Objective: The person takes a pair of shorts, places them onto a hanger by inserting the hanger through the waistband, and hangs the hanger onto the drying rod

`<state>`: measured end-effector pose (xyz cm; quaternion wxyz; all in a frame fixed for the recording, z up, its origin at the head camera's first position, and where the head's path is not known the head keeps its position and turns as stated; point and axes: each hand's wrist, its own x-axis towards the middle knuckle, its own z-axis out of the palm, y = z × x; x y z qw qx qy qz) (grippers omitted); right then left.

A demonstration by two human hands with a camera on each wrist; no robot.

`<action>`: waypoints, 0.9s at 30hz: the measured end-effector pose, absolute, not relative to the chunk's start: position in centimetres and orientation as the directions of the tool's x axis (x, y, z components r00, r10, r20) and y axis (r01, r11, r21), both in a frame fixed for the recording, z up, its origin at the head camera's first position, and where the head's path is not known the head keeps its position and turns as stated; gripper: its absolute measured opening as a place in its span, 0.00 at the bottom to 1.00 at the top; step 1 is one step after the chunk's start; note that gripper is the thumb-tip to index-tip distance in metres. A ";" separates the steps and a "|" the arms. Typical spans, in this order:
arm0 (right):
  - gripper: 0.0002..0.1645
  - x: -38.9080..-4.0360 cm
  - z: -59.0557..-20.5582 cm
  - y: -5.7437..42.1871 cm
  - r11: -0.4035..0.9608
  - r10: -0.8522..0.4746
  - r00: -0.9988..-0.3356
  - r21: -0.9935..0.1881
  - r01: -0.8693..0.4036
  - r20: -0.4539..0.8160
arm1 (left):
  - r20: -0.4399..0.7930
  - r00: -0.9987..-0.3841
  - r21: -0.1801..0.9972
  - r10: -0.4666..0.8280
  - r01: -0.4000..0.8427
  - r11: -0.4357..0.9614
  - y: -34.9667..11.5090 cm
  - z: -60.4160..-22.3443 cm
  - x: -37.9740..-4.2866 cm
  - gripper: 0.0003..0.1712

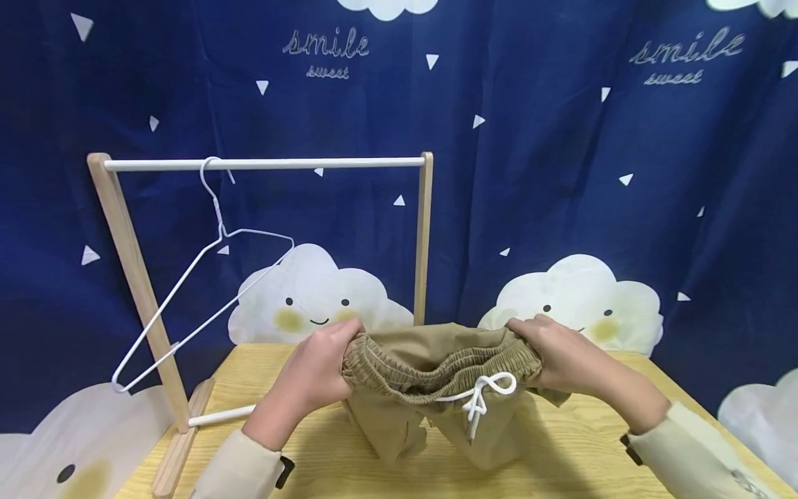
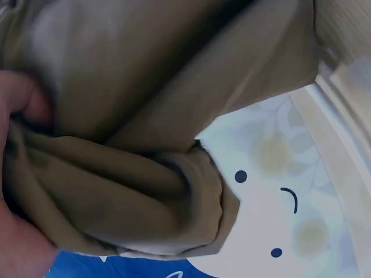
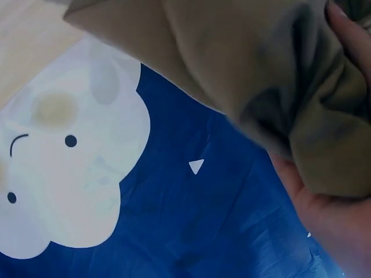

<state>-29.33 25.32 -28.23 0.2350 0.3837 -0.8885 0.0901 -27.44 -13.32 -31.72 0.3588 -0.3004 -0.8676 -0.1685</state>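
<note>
Khaki shorts [image 1: 386, 423] with an elastic waistband and a white drawstring [image 1: 476, 402] tied in a bow are held up over the wooden table. My left hand [image 1: 321, 364] grips one end of the waistband, and my right hand [image 1: 564, 353] grips the other. Between them the waist opening gapes upward, with the legs hanging below. In the left wrist view, folds of the shorts [image 2: 145, 197] cover part of the left hand [image 2: 23, 231]. Bunched cloth [image 3: 336, 145] lies within the right hand [image 3: 330, 226] in the right wrist view.
A white wire hanger [image 1: 218, 215] hangs at a slant from the white rail [image 1: 312, 163] of a wooden rack [image 1: 134, 256] on the left. The table [image 1: 330, 457] spreads beneath the shorts. Behind stands a blue curtain [image 1: 542, 180] printed with clouds and triangles.
</note>
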 end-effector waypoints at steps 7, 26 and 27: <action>0.28 -29.4 -28.1 25.1 0.717 -0.612 -0.574 0.075 -0.693 0.544 | 0.732 -0.563 0.092 0.384 0.640 0.763 -13.0 -32.4 -27.7 0.26; 0.20 -29.5 -26.7 22.8 0.666 -0.329 -0.561 -0.235 -0.708 0.760 | 0.738 -0.660 0.475 0.140 0.655 0.587 -11.6 -31.1 -26.9 0.06; 0.19 -29.5 -26.7 22.6 0.675 -0.306 -0.560 -0.239 -0.698 0.770 | 0.728 -0.672 0.495 0.135 0.652 0.575 -11.5 -30.9 -26.8 0.05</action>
